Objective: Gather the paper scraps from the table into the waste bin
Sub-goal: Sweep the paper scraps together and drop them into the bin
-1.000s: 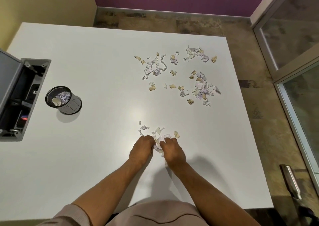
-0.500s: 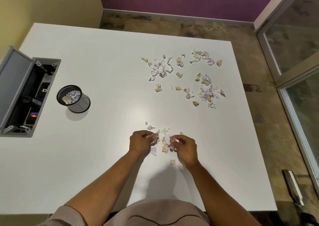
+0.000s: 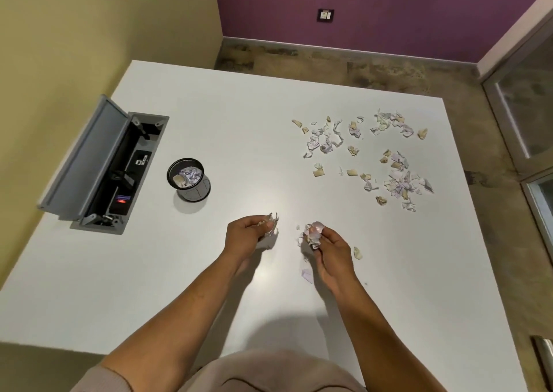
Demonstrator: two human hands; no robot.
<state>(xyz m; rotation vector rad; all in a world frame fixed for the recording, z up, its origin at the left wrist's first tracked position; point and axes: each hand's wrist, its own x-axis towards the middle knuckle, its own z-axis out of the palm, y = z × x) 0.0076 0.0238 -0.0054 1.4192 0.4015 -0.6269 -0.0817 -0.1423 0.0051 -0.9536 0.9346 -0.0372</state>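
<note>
White and wide, the table (image 3: pixel 209 272) fills most of the room's corner, with a yellow wall on the far left side and a purple wall behind it. To the left of the left hand (image 3: pixel 244 233), close to the table's left edge, an open cable box (image 3: pixel 101 164) is sunk in the surface with its grey lid standing up. Between this box and the left hand stands the waste bin (image 3: pixel 189 179), a small black round cup which already has paper inside. The surface between the bin and the left hand is bare, and so is the near part of the table around both forearms.

The left hand is curled closed around a small bunch of paper scraps (image 3: pixel 270 224), white bits sticking out past the fingers; it seems to be lifted a little above the surface, the wrist straight and the forearm coming from the lower left. Just to its right, with a gap between them, the right hand (image 3: pixel 332 248) pinches another crumpled wad (image 3: pixel 312 234) with its fingertips, the knuckles turned up. Near this hand some loose pieces lie on the table: one pale purple piece (image 3: pixel 307 275) beside the wrist and one tan piece (image 3: pixel 357 253) on its right.

Far beyond the right hand, toward the table's right and back edges, the main scatter of scraps (image 3: pixel 368 155) lies spread out. Past the right edge is the stone floor (image 3: pixel 493 242) and a glass door (image 3: pixel 526 107).
</note>
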